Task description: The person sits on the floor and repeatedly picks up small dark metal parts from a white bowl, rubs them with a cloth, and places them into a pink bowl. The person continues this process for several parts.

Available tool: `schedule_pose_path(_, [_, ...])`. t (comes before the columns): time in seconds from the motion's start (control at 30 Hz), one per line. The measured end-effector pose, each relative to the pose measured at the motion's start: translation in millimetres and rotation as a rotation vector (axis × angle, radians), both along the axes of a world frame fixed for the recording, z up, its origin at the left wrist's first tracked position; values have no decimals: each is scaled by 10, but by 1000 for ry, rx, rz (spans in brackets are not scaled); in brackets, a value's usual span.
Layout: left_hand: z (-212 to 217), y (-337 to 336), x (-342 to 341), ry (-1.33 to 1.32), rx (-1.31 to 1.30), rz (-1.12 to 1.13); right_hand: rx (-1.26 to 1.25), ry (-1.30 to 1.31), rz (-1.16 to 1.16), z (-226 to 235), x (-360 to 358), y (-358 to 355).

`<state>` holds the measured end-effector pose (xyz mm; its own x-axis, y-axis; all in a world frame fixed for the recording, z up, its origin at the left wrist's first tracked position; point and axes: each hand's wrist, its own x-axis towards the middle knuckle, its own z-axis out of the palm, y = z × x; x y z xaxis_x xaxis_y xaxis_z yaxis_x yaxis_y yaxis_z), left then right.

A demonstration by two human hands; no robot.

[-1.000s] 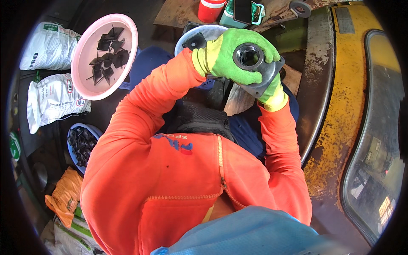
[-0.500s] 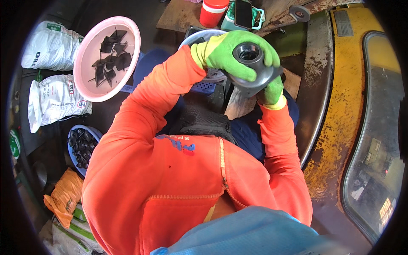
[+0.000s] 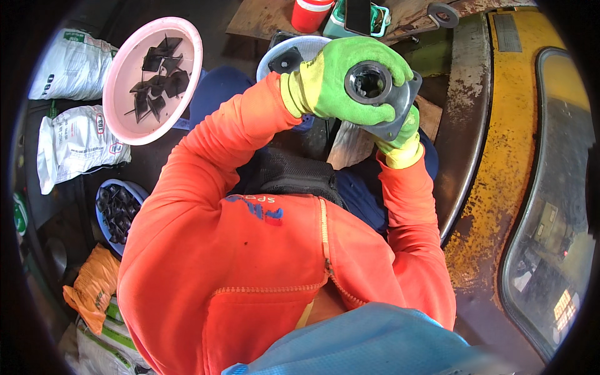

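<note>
Head view, item one: what is held, and where?

Black flanged part (image 3: 403, 101), out in front of the person, between both hands. Green-gloved left hand (image 3: 337, 72) closed around its round collar, which leaves the opening exposed, facing up.

Item two: right hand (image 3: 405, 131)?

Under the flange, presumably steadying it. Fingers mostly hidden; cannot tell how they close.

Item three: containers?

Pink basin (image 3: 130, 72), far left: thin black pieces (image 3: 177, 82) loosely spread, apparently kept apart from the heap (image 3: 120, 214) in the blue basin (image 3: 141, 190). Pale basket (image 3: 310, 45), just beside the left hand: one dark piece (image 3: 285, 61), likely for easy reach.
</note>
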<state>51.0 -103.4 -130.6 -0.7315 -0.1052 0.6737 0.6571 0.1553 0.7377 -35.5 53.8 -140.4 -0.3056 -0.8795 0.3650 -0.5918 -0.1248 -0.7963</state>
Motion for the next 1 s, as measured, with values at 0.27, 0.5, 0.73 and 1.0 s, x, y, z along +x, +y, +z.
schedule_pose_path(0.27, [7,-57,11,-119,-41,-184,160,-771,128,-220,1,181])
schedule_pose_path(0.5, [-62,-52,-75,-115,45,-553,230,-164,216,-393,-90,382])
schedule_pose_path(0.73, [-61,-103,-264,71,-107,-727,145,-5,194,-325,-71,177])
schedule_pose_path(1.0, [-143,109,-191,-163,122,138,-197,472,-347,-193,-157,-133])
